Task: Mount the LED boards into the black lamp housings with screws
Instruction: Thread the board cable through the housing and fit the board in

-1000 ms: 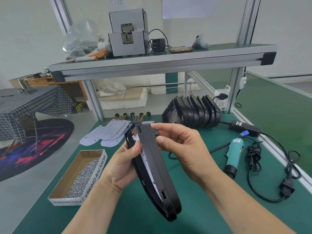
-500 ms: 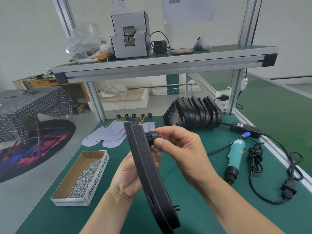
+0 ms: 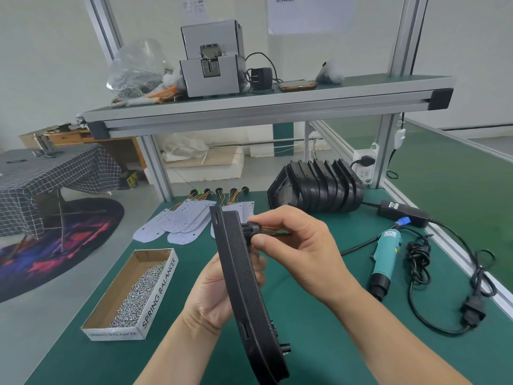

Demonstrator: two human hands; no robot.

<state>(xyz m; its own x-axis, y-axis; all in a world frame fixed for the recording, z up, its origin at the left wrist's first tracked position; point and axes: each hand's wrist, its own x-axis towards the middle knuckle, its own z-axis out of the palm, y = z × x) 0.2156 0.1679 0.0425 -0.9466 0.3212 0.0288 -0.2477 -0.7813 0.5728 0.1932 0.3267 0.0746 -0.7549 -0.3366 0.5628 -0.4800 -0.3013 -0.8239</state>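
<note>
I hold a black lamp housing (image 3: 244,284) on edge above the green table, its textured back facing me. My left hand (image 3: 213,295) grips it from behind, around its middle. My right hand (image 3: 294,245) pinches a black round cable plug (image 3: 249,229) with orange and green wires at the housing's upper back. The LED board inside the housing is hidden. Several white LED boards (image 3: 180,220) with wires lie spread at the table's far left. A row of black housings (image 3: 319,187) stands at the far right. A cardboard box of screws (image 3: 133,295) sits at the left.
A teal electric screwdriver (image 3: 384,259) lies on the right with its black cable (image 3: 449,295) and power adapter (image 3: 402,211). An overhead shelf (image 3: 263,107) carries a grey screw feeder (image 3: 212,73), a bag and a phone. Aluminium posts stand at both back corners.
The housing has turned so its textured back faces me. My right hand now pinches the cable plug at the housing's back instead of gripping its top edge.
</note>
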